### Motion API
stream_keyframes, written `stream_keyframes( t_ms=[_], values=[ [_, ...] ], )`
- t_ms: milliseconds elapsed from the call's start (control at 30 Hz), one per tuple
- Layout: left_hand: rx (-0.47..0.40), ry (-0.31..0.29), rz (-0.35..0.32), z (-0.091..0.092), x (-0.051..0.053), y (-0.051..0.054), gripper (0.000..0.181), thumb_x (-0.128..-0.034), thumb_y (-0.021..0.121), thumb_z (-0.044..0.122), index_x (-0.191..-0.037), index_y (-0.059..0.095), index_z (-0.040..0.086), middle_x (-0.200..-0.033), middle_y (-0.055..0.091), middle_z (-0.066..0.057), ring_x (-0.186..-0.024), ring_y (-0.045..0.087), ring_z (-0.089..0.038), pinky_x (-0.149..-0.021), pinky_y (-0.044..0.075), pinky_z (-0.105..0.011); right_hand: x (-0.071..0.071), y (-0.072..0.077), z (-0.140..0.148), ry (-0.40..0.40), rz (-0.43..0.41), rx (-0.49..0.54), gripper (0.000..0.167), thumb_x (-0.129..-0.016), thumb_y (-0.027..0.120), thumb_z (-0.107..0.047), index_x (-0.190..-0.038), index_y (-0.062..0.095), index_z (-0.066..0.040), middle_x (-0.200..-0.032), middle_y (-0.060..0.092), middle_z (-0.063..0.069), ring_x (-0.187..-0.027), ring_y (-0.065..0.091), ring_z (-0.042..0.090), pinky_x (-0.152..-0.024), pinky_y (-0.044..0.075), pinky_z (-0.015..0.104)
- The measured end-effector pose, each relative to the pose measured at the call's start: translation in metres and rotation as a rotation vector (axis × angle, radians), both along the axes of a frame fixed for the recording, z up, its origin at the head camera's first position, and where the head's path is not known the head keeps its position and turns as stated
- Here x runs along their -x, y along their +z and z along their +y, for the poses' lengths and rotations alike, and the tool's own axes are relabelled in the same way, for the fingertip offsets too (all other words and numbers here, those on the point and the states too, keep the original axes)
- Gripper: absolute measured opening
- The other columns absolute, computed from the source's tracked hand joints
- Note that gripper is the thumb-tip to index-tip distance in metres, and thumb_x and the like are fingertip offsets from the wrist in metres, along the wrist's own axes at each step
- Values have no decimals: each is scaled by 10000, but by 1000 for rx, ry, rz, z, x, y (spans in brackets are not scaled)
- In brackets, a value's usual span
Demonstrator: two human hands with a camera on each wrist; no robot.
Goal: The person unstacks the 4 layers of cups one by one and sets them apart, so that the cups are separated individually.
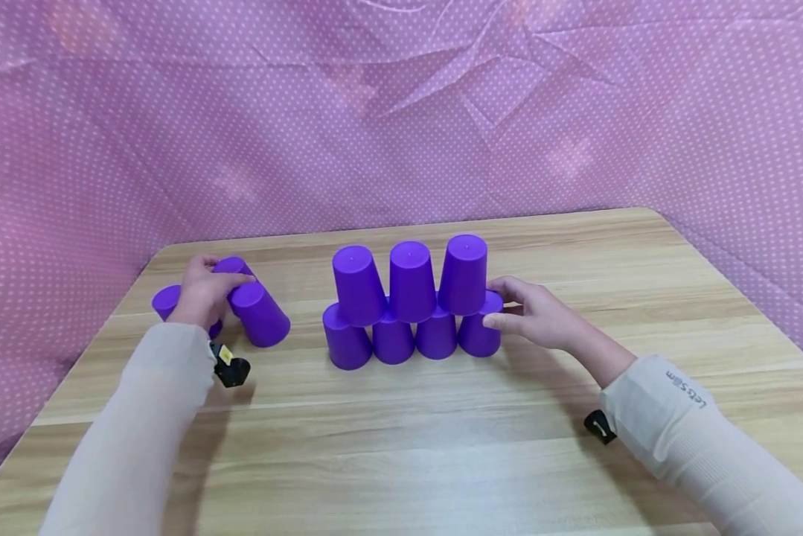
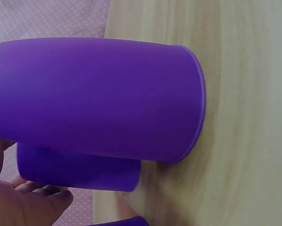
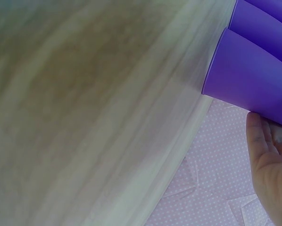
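On the left, my left hand (image 1: pixel 203 294) reaches round the far purple cup (image 1: pixel 232 264), thumb on its near side and fingers beyond it. A nearer upside-down cup (image 1: pixel 262 318) stands against the thumb and covers part of the grip; in the left wrist view this near cup (image 2: pixel 98 99) fills the middle. Another purple cup (image 1: pixel 165 299) is half hidden behind the hand. At the right end of a two-level cup stack, my right hand (image 1: pixel 542 316) has its fingers extended along the bottom end cup (image 1: pixel 479 333). Fingertips (image 3: pixel 254 120) meet a cup's side in the right wrist view.
Three upside-down cups, with a middle one (image 1: pixel 412 281), form the upper level over a lower row of several cups (image 1: pixel 347 344). Everything stands on a wood-grain table (image 1: pixel 374 447). A pink dotted cloth (image 1: pixel 401 134) hangs around its back and sides.
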State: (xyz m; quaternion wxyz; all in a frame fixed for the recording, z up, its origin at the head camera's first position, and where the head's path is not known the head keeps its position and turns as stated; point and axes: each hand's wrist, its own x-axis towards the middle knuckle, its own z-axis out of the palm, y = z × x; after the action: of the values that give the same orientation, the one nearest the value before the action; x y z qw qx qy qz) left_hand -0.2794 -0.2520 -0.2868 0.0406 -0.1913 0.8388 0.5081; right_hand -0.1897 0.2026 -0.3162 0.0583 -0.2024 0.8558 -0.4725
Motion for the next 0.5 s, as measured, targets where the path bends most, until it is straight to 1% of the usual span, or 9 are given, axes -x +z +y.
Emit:
stream_keyframes(
  t_ms=[100,133,233,367,500],
  values=[
    [-21,7,46,3,0,3,792,-810,674,88,-1426,178,49,-1467,221,-177,-1314,323,-325,-1083,341,-416,0,0,1,-1,-2,0,430,-858,656,-122,-1221,496,44,-1116,594,175,-1073,541,309,-946,479,450],
    [-12,6,61,4,0,5,776,-808,669,82,-1420,194,48,-1454,238,-173,-1304,335,-318,-1081,348,-403,0,0,1,-1,-3,1,430,-858,656,-122,-1221,496,44,-1117,594,175,-1074,541,309,-947,478,452],
    [54,-1,108,6,-3,8,728,-813,657,101,-1405,239,29,-1421,269,-169,-1285,332,-308,-1082,347,-382,0,-1,1,2,0,4,430,-858,656,-121,-1221,496,44,-1120,594,174,-1073,543,306,-948,476,456],
    [104,10,175,11,-8,16,684,-833,641,129,-1395,266,20,-1462,249,-171,-1326,276,-304,-1107,306,-381,0,-2,2,6,3,7,431,-857,658,-124,-1221,498,41,-1120,595,172,-1071,545,301,-948,477,456],
    [84,31,224,18,-12,25,666,-847,640,144,-1394,271,52,-1516,218,-108,-1389,214,-243,-1135,257,-347,0,-3,3,6,0,5,436,-856,662,-136,-1223,499,35,-1120,596,167,-1075,545,297,-949,476,453]
  ],
)
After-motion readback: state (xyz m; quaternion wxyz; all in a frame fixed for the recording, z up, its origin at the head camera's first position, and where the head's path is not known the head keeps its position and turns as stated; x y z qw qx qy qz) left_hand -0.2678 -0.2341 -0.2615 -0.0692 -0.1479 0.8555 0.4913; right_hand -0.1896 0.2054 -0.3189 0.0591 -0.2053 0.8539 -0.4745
